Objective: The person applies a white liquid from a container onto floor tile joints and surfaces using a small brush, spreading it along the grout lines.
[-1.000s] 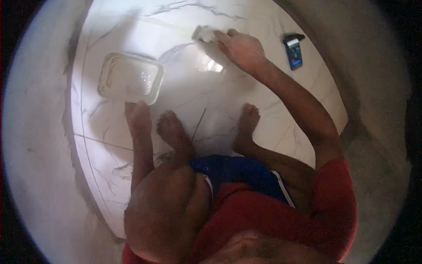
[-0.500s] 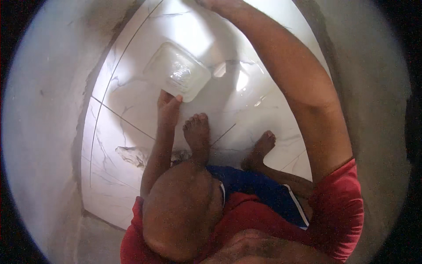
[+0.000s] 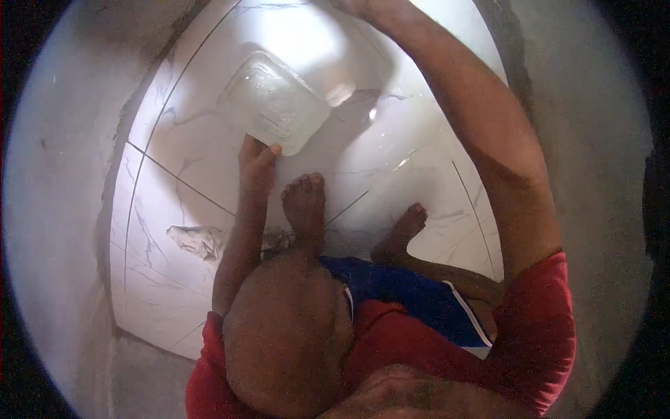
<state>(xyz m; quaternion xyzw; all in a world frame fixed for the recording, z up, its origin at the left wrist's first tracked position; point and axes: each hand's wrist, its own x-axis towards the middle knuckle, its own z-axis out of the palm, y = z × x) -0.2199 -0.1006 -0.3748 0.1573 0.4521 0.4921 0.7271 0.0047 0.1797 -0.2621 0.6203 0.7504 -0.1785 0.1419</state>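
- Left hand [image 3: 255, 166]: pinching the near edge of the translucent tub [image 3: 278, 98], thumb [image 3: 276, 149] over the rim, other fingers mostly hidden beneath.
- Tub: straight out past the left fingertips, over the white tile floor [image 3: 188, 185]. Can't say if it rests on the tile or is held clear.
- Right hand [image 3: 357, 6]: well beyond and right of the left, cut off by the top edge. Grip, and anything in it, can't be made out.
- Weight: looks like thin plastic, so probably light; glossy patch inside could be liquid or just shine, which would change that.
- Stiffness: walls likely flex; rounded corners should be stiffest.
- Grip: shiny surface, probably slippery if wet. One-edge pinch leaves the far side drooping. Better: palm under the base, or opposite rims.
- Fragility: likely low; rim could crack if squeezed hard.
- Nearby: left foot [image 3: 305, 204] just right of the left wrist; crumpled pale piece [image 3: 197, 241] left of that forearm.
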